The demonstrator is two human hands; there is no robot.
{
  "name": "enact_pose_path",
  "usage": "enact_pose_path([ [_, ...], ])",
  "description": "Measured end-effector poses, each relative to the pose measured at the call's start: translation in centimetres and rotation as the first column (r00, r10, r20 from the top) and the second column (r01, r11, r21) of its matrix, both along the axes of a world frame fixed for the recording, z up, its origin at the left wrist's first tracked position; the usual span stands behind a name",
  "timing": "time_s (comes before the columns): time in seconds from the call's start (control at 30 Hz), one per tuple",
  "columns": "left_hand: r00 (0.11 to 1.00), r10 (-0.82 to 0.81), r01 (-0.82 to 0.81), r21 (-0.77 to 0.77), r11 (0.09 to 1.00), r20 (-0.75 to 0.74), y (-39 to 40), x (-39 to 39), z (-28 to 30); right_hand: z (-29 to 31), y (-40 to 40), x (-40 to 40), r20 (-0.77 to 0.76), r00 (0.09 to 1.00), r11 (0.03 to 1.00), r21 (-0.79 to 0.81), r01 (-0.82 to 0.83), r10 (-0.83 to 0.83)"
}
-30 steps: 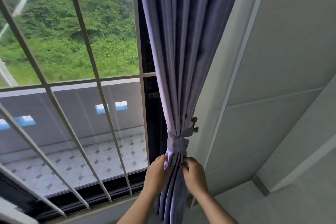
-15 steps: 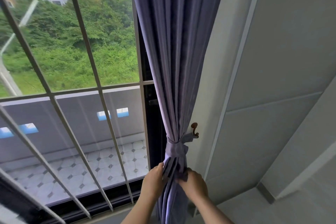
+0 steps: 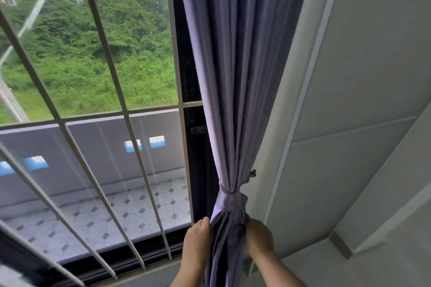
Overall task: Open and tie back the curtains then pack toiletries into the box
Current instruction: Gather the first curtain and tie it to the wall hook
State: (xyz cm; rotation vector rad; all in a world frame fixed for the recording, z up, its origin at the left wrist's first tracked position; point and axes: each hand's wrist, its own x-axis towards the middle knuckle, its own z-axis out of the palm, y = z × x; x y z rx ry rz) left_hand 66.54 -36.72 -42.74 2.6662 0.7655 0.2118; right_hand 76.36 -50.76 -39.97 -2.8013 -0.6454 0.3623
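Head view, looking forward and down: a purple curtain (image 3: 235,77) hangs in long soft pleats against the right edge of a barred window (image 3: 93,123), gathered into a narrow bunch. A tieback (image 3: 229,199) of the same cloth cinches it low down, and a small brown hook (image 3: 253,172) shows just right of the curtain, slightly above the tieback. Directly below the tieback, the left hand (image 3: 198,237) pinches the folds on the curtain's window side, fingers curled into the cloth. The right hand (image 3: 260,237) grips the folds on the wall side, its fingertips hidden in the fabric. The cloth looks matte, mid-weight and limp; it will likely slump and slide through a loose hold, so gripping bunched pleats just under the tieback seems the surest place. Right of the curtain are smooth pale wall panels (image 3: 349,100) with thin seams. No box or toiletries are visible in this view.
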Motion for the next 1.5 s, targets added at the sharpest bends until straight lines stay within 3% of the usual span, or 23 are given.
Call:
enact_pose_path([
  [0.1, 0.998, -0.04, 0.037, -0.072, 0.997, -0.041, -1.2, 1.1, 0.0, 0.6, 1.6, -0.6, -0.068, 0.998, 1.0, -0.019, 0.003, -0.004],
  [0.23, 0.984, -0.165, 0.162, -0.054, 0.985, -0.063, -0.4, 1.3, 1.9, 1.2, 1.8, -0.7, -0.115, 0.993, 1.0, 0.028, 0.006, -0.003],
  [0.3, 0.982, -0.182, 0.184, -0.037, 0.982, 0.043, 0.3, 1.1, 3.5, 2.2, 1.6, -0.4, -0.074, 0.997, 0.983, 0.183, 0.033, -0.02],
  [0.4, 0.966, -0.169, 0.167, 0.026, 0.986, 0.198, 0.8, 1.2, 5.6, 4.1, 1.7, -0.3, 0.109, 0.992, 0.915, 0.403, 0.018, -0.068],
  [0.5, 0.974, -0.179, 0.173, 0.05, 0.984, 0.14, 0.4, 1.7, 6.7, 4.8, 1.9, -0.1, 0.165, 0.985, 0.858, 0.512, -0.036, -0.056],
  [0.6, 0.986, -0.152, 0.151, 0.015, 0.988, 0.068, 0.0, 2.3, 8.0, 4.7, 1.8, -0.4, 0.117, 0.993, 0.897, 0.441, -0.025, -0.03],
  [0.67, 0.986, -0.16, 0.159, 0.019, 0.987, 0.04, 0.2, 2.6, 8.4, 5.0, 1.9, -0.8, 0.172, 0.979, 0.894, 0.448, 0.019, -0.108],
  [0.77, 0.972, -0.1, 0.119, -0.08, 0.99, 0.212, 0.3, 2.1, 9.0, 6.8, 2.2, -0.9, 0.328, 0.929, 0.788, 0.612, -0.072, -0.17],
  [0.87, 0.885, 0.02, 0.059, -0.154, 0.986, 0.465, -0.3, 1.8, 11.7, 9.9, 3.2, -0.8, 0.257, 0.966, 0.683, 0.711, -0.164, -0.037],
  [0.97, 0.82, 0.02, 0.057, -0.116, 0.992, 0.572, -1.4, 2.6, 14.1, 11.5, 3.7, -0.8, 0.136, 0.991, 0.643, 0.759, -0.1, -0.007],
  [1.2, 0.86, 0.102, -0.011, -0.182, 0.983, 0.499, -0.4, 3.2, 13.9, 9.7, 2.1, -1.8, -0.011, 0.999, 0.752, 0.658, -0.025, 0.043],
  [1.33, 0.882, 0.077, 0.038, -0.234, 0.972, 0.464, 0.8, 3.0, 15.2, 9.7, 2.9, -1.8, 0.001, 0.998, 0.817, 0.575, -0.054, 0.066],
  [1.43, 0.919, 0.012, 0.084, -0.227, 0.97, 0.394, 1.2, 2.7, 16.3, 11.2, 3.0, -2.3, 0.082, 0.996, 0.799, 0.598, -0.064, 0.018],
  [1.5, 0.931, 0.003, 0.083, -0.22, 0.972, 0.364, 1.0, 2.6, 16.5, 12.5, 3.0, -2.7, 0.146, 0.988, 0.714, 0.697, -0.06, -0.059],
])
